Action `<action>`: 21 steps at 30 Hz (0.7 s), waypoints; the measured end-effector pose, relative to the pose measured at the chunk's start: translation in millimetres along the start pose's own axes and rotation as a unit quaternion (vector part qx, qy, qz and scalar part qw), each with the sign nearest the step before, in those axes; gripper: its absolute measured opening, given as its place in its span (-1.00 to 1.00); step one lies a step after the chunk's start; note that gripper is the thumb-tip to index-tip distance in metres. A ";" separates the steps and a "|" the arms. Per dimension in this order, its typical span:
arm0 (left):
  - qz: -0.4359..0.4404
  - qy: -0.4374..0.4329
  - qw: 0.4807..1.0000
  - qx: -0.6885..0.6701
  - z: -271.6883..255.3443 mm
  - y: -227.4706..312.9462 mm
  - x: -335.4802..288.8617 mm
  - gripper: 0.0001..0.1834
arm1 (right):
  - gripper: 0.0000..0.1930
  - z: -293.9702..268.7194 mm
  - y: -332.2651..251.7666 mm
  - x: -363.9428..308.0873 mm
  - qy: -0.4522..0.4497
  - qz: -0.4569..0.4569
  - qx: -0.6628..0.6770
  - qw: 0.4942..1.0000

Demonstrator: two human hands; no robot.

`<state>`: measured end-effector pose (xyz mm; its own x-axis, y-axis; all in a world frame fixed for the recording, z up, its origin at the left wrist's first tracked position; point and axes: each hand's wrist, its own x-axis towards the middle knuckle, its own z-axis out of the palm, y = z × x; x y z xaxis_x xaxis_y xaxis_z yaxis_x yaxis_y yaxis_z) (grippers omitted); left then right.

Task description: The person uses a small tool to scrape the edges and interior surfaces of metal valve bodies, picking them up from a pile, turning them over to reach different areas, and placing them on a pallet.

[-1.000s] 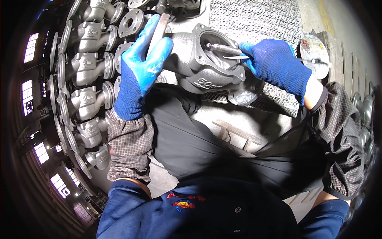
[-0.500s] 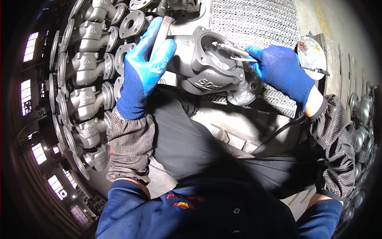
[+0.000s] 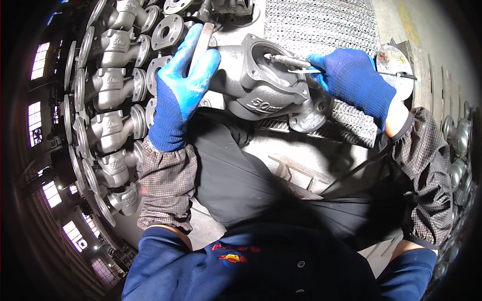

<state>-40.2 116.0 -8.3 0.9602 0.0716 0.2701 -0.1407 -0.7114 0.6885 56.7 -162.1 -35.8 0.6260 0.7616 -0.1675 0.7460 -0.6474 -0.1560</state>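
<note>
My left hand (image 3: 183, 83), in a blue coated glove, is closed around a flat pale bar (image 3: 202, 46) with a brownish end, gripped between thumb and fingers. The bar stands beside the neck of a grey cast valve body (image 3: 268, 100). My right hand (image 3: 351, 75), gloved too, grips a slim metal tool (image 3: 288, 60) whose light tip reaches into the round flanged opening of the valve body. Below that tool, a thin pale pointed blade (image 3: 302, 71) also sticks out of the right hand. The tool's handle end is hidden by the glove.
Rows of similar grey valve bodies (image 3: 111, 85) stand at the left. The valve body lies over a ridged metal mesh (image 3: 321, 25). A round stained pot or lid (image 3: 394, 62) sits beyond my right hand. More castings (image 3: 457, 140) stand far right. A dark hose (image 3: 351, 173) runs near my knee.
My right hand has moved slightly left and up, and the tool's tip sits a little further left in the opening. My left hand keeps its hold on the bar.
</note>
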 end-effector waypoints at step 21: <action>-0.002 0.010 1.000 -0.004 -0.1 2.2 -0.1 -0.42 | -0.77 13.9 1.9 -4.6 0.028 0.026 0.015 0.999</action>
<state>-40.6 114.5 -6.7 0.9556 0.0889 0.2809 -0.1388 -0.7050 0.6955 52.1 -167.2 -48.9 0.6757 0.7272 -0.1209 0.7062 -0.6856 -0.1769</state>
